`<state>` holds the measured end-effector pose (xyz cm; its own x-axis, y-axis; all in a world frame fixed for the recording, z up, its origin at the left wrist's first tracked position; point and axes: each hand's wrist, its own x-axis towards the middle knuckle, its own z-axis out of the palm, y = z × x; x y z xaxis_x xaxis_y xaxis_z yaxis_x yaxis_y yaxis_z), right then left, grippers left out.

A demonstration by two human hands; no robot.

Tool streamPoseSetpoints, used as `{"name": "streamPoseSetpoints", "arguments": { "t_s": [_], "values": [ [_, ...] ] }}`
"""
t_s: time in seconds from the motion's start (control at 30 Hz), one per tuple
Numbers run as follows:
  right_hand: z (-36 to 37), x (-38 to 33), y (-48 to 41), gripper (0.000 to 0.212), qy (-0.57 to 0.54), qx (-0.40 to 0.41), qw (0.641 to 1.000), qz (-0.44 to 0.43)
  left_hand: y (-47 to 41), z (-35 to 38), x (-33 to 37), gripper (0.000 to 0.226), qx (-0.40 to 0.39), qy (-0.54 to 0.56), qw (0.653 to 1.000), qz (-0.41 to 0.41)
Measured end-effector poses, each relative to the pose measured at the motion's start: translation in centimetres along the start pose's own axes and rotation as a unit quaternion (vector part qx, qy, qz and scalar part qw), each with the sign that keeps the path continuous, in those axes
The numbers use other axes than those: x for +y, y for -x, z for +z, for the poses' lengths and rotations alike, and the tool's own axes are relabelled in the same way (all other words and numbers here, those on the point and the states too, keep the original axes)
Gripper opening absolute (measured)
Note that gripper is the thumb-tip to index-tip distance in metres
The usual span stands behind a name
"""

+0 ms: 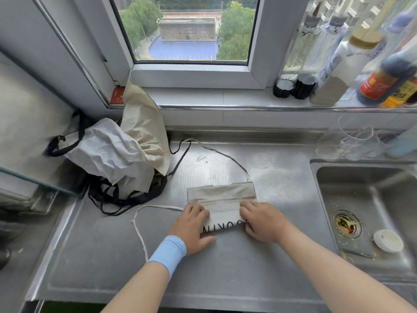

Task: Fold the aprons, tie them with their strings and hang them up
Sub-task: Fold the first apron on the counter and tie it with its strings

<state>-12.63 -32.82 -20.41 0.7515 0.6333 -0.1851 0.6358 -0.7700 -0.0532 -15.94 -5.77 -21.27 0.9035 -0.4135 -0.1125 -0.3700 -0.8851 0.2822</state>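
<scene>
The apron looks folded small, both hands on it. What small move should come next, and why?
Probably the left hand should pick up the white string beside it, while the right hand holds the folded apron down. The apron is a compact rectangle on the counter, and its strings lie loose, not yet wound round it.

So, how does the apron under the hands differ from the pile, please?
The apron is folded flat; the pile is crumpled and heaped. The left hand and right hand rest on the apron; neither touches the pile. The apron's strings are pale, the pile's black. Both sit on the counter.
</scene>
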Motion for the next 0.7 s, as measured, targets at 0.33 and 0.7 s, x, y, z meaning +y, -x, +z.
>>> {"name": "streamPoseSetpoints", "arguments": {
  "t_s": [0.33,0.7],
  "values": [
    [-1.4,0.6,-1.0,0.028,-0.087,0.034,0.984,0.15,-1.5,-1.3,-2.2,0.028,0.01,0.138,0.985,-0.108],
    [-1.3,-2.8,-4.6,0.022,0.022,0.07,0.993,0.089,-4.2,-1.9,1.4,0.029,0.025,-0.025,0.999,-0.009]
  ]
}}
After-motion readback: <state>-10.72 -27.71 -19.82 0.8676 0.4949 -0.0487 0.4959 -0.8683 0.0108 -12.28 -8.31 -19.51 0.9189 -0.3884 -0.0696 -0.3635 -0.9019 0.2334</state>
